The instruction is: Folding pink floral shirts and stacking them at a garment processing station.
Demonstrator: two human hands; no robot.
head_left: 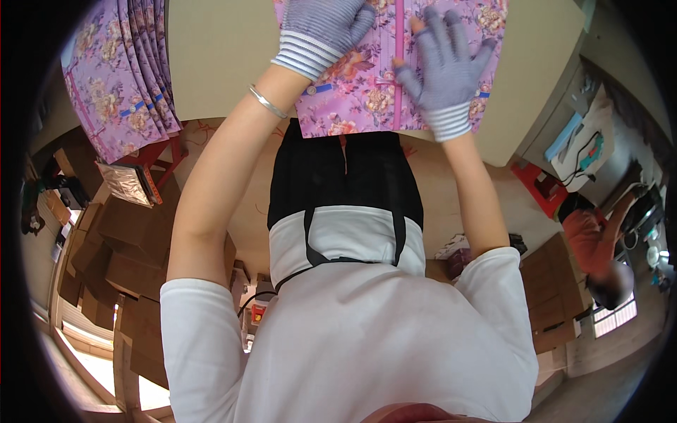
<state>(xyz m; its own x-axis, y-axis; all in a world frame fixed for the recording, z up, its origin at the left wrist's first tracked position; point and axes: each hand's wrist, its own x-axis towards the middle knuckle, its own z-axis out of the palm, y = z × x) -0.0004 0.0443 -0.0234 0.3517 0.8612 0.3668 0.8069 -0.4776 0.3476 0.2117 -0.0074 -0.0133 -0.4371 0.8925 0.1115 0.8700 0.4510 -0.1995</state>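
Observation:
A flat purple floral piece (335,113), which looks like a bag or cover, lies on the pale table in front of me. A pink zipper (398,70) runs down it, and blue tabs show near its sides. My right hand (448,67), in a grey-lavender glove with bared fingertips, is spread flat on its right half, the thumb beside the zipper. My left hand (321,32), gloved alike, rests over its upper left part. The left thumb shows, but the other fingers run past the top edge of the picture.
Several matching floral pieces (116,77) lie fanned out at the table's left edge. Cardboard boxes (137,225) are piled at lower left. Past the right table edge (543,99) are a red stool (539,190) and another person in an orange top (589,243).

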